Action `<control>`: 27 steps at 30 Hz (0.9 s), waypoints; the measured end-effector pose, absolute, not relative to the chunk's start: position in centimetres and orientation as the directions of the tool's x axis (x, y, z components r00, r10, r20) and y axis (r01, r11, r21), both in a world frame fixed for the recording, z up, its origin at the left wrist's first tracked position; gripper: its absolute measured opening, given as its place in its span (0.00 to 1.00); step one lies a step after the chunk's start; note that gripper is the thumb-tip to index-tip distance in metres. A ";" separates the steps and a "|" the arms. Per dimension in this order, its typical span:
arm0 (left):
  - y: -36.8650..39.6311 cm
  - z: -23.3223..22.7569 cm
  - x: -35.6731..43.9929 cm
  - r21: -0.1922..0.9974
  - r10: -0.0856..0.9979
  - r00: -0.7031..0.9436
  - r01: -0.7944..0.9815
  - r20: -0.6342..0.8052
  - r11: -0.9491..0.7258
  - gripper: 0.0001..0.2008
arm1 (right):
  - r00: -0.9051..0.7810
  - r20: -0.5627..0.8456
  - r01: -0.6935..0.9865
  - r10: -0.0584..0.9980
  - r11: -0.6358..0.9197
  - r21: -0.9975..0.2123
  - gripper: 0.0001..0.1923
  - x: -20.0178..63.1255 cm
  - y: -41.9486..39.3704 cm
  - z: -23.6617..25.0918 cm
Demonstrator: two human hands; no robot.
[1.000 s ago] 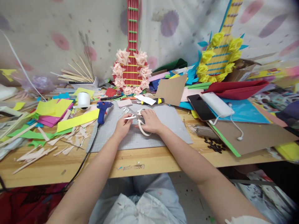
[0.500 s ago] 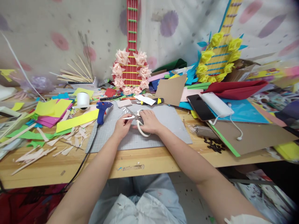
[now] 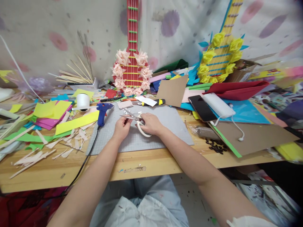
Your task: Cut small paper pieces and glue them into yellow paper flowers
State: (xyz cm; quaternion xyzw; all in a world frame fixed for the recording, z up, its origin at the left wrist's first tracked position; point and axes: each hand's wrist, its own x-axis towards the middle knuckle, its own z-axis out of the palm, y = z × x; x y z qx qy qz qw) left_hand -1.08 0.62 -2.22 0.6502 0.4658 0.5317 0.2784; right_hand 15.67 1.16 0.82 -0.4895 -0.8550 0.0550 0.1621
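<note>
1. Over the middle of the grey cutting mat, your right hand is closed through the white loop handles of the steel-bladed scissors, blades pointing toward ten o'clock.
2. Your left hand pinches a small pale paper sliver between fingertips, touching the scissor blades; how far the blades are parted cannot be told.
3. At ten o'clock from the hands, the blue glue gun lies on the mat's corner, its black cord trailing toward seven o'clock.
4. At twelve o'clock, a red paper guitar with pink flowers leans on the wall.
5. At three o'clock, a black phone lies just beside a white power bank.
6. At nine o'clock, pale paper offcuts litter the wooden table.
</note>
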 end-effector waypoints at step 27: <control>0.8 -0.3 -1.6 0.907 0.992 0.068 -0.403 -0.105 0.123 0.12 | 0.113 0.164 0.899 0.980 -0.031 -0.436 0.18 21.3 4.4 0.0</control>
